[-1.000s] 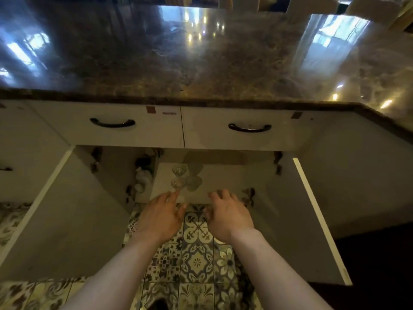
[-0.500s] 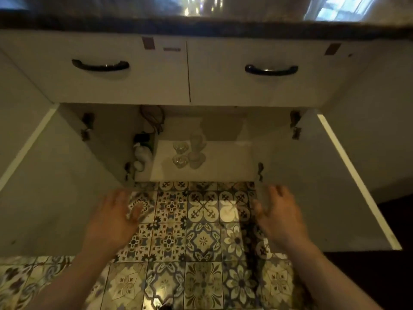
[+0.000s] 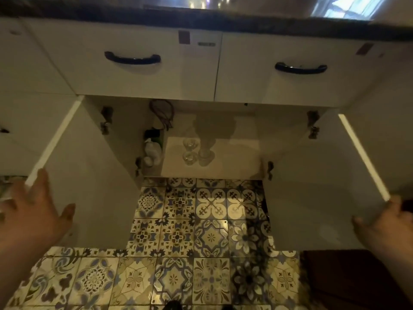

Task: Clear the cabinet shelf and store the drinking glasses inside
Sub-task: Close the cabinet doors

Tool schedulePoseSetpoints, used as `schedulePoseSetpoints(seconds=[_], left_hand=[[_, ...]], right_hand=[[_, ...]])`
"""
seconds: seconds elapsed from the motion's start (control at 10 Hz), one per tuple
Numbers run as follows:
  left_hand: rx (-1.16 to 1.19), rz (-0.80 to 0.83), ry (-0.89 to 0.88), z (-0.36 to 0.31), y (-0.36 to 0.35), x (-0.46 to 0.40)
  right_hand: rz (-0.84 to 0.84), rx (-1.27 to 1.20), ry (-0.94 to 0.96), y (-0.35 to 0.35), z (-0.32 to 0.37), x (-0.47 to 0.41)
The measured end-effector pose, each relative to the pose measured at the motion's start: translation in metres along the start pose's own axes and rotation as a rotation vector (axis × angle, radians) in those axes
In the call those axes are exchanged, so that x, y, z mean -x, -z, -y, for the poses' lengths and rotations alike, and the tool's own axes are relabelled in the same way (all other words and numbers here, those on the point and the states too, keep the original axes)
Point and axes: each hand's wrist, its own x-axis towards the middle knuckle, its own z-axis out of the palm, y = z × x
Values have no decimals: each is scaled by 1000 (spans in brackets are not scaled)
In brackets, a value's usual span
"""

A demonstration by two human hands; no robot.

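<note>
Three clear drinking glasses (image 3: 190, 151) stand close together on the pale cabinet shelf (image 3: 232, 162), left of its middle. Both cabinet doors stand wide open. My left hand (image 3: 33, 215) reaches the outer edge of the left door (image 3: 89, 175), fingers spread, thumb on the door's inner face. My right hand (image 3: 388, 224) is at the lower corner of the right door (image 3: 317, 186), fingers over its edge and partly cut off by the frame. Neither hand holds a glass.
White bottles and dark items (image 3: 153, 148) sit in the left part of the cabinet beside the shelf, with cords hanging above. Two drawers with dark handles (image 3: 133, 59) run under the dark countertop (image 3: 201, 16). Patterned floor tiles (image 3: 178, 242) lie between the doors.
Both hands drew back from the shelf and spread outward to the door edges. The camera dropped lower and the countertop slid out of view.
</note>
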Motion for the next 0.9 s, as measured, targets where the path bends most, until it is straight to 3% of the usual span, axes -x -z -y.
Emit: schedulePoseSetpoints(seconds=[0.1,0.3,0.7,0.9], left_hand=[[99,8,54,-23,-12,14],[104,34,12,-110,-5,53],[493,217,-215,-226,1,64],[510,322,-431,-250,8,47]], right_hand=[[124,100,-194,17,43,26],[256,-113,-218,19,123,60],[540,-630,132,11,226,65],[641,-795,330,18,255,58]])
